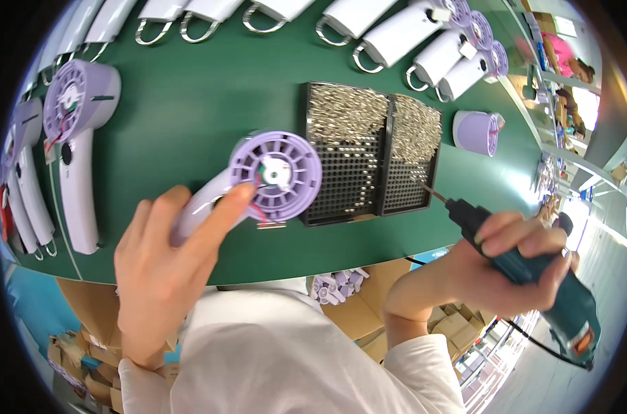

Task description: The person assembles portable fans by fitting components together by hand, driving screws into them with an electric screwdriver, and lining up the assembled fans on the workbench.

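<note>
My left hand [172, 238] is closed around the handle of a white and purple handheld fan [275, 172], its index finger reaching to the edge of the round head. The head faces up, showing a white hub, purple spokes and red wires. In my right hand [520, 259] is a dark green electric screwdriver [569, 303], gripped near its black nose. Its thin bit points left and down at the near right part of a black screw tray [344, 179]. Small metal screws are heaped in the far part of both tray sections, with scattered ones standing in the holes nearer me.
More fans [79, 159] lie along the left, and several white handles with wrist rings [403, 34] line the far edge. A purple cup-shaped part [475, 132] sits right of the tray. Below the green table [182, 103] are cardboard boxes [361, 310]. Other people [569, 58] are at far right.
</note>
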### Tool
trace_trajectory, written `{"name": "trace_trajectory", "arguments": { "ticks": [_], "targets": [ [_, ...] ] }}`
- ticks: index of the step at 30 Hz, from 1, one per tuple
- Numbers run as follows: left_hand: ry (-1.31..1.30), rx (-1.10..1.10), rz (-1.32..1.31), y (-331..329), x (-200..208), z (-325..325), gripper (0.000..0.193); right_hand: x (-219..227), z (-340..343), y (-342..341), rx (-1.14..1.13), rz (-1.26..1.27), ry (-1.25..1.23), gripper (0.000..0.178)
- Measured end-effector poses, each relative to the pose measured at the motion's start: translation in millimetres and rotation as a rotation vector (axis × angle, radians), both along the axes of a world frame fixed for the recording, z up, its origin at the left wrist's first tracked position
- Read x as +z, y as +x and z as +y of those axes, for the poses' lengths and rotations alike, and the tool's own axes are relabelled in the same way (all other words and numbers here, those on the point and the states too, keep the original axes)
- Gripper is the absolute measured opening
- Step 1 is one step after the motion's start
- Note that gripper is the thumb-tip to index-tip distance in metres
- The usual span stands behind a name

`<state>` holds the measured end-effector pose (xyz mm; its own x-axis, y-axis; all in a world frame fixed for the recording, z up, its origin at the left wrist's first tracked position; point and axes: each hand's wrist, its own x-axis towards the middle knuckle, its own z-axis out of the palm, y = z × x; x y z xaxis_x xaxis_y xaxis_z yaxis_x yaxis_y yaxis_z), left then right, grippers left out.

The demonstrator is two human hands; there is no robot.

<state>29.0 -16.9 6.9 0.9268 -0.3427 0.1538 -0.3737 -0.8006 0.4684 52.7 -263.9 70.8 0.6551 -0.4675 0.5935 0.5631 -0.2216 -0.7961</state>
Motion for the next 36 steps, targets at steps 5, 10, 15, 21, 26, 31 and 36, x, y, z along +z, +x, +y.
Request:
{"name": "trace_trajectory", "arguments": {
  "ticks": [5, 10, 15, 21, 26, 31, 36],
  "targets": [
    [0.023, -0.053, -0.046, -3.4, -4.2, 7.6, 0.063, 13.4, 45.3, 1.8, 0.26, -0.151, 0.049, 0.024],
    [0.021, -0.042, -0.069, -5.1, -7.5, 10.4, 0.064, 20.8, 62.1, 8.9, 0.568, -0.038, -0.053, 0.029],
    [0.021, -0.064, -0.081, -7.0, -12.0, 15.1, 0.066, 17.6, 77.2, 17.7, 0.591, 0.001, -0.129, 0.027],
    [0.024, -0.044, -0.104, -6.1, -13.7, 15.4, 0.062, 4.6, 88.2, 26.9, 0.482, 0.029, -0.187, 0.023],
    [0.105, -0.091, -0.125, -3.2, -10.9, 18.4, 0.067, -9.1, 93.1, 31.0, 0.439, 0.136, -0.165, 0.013],
    [0.036, -0.131, -0.087, -2.8, -8.9, 24.2, 0.063, -13.5, 89.8, 29.5, 0.518, 0.137, -0.132, 0.012],
    [-0.024, -0.153, -0.079, -5.7, -5.5, 27.9, 0.062, -15.3, 91.5, 32.9, 0.5, 0.105, -0.074, 0.017]
  ]
}}
